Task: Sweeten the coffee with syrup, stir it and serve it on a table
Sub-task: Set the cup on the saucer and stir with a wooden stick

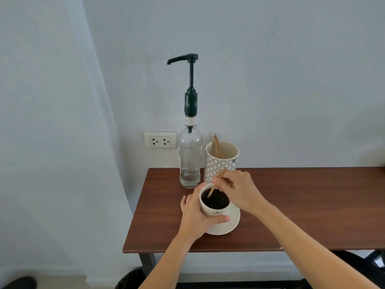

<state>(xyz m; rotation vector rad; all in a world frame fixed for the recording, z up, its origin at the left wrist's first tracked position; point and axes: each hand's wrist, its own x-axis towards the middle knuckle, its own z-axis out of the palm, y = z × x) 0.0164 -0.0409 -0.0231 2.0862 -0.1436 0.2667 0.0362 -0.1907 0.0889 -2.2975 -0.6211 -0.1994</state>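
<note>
A cream cup (215,209) of black coffee stands on a cream saucer (231,224) near the front left of a brown wooden table (302,207). My left hand (195,217) wraps around the cup's left side, thumb across its front. My right hand (239,190) pinches a wooden stir stick (214,187) whose lower end dips into the coffee. Behind the cup stands a clear glass syrup bottle (190,157) with a dark green pump, nearly empty, its spout pointing left.
A patterned white holder (221,157) with several wooden stir sticks stands to the right of the bottle, against the wall. A double wall socket (160,140) is left of the bottle. The table's left edge is close to the cup; dark shapes lie on the floor below.
</note>
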